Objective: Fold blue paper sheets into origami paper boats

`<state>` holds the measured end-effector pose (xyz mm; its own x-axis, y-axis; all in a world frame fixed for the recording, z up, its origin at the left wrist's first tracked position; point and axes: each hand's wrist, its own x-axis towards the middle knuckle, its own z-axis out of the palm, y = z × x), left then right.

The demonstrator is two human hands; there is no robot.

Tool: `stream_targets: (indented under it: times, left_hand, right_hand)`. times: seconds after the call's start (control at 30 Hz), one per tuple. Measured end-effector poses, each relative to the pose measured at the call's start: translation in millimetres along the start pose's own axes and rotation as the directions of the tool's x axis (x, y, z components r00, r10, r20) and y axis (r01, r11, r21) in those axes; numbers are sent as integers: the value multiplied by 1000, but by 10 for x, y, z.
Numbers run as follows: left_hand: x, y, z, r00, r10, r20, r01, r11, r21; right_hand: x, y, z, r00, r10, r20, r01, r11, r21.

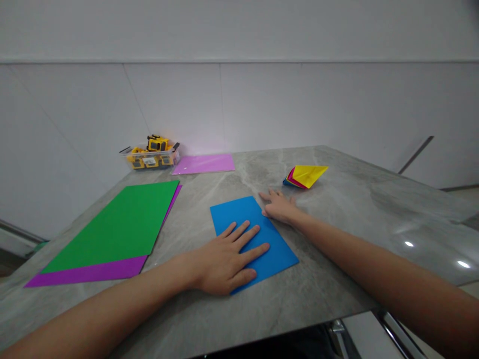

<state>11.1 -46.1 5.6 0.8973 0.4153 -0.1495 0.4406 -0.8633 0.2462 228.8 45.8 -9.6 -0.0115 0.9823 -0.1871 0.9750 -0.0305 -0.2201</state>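
Observation:
A blue sheet of paper (275, 252) lies on the grey table in front of me, its far end tilted slightly left. My left hand (228, 259) rests flat across its left and middle part, fingers spread, hiding some of that edge. At the sheet's far right edge is my right hand (279, 205), its fingers stretched out and apart and the thumb close to the paper. Whether the right fingertips press on the sheet or the table I cannot tell. Just beyond that hand sits a folded paper piece (307, 176) in yellow, pink and blue.
Green paper (119, 219) overlaps a purple sheet (93, 270) on the left. At the back, pink paper (205, 163) lies beside a clear plastic box (151, 158) holding yellow toy vehicles (157, 143). A white wall (262, 104) stands behind the marble-patterned table (359, 209).

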Motion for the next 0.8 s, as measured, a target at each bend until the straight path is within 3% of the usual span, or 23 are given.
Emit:
stream_targets:
  times: [0.63,0.8]
  left_hand:
    - [-6,4,-19,1000,-4,-4,4,1000,-13]
    - [-10,-6,-5,1000,6,-16,-7,1000,-21]
  right_hand:
    - [514,-254,-11,987,148,-58,-140,983,122]
    - [570,-262,2,988,139,-67,-130,984,118]
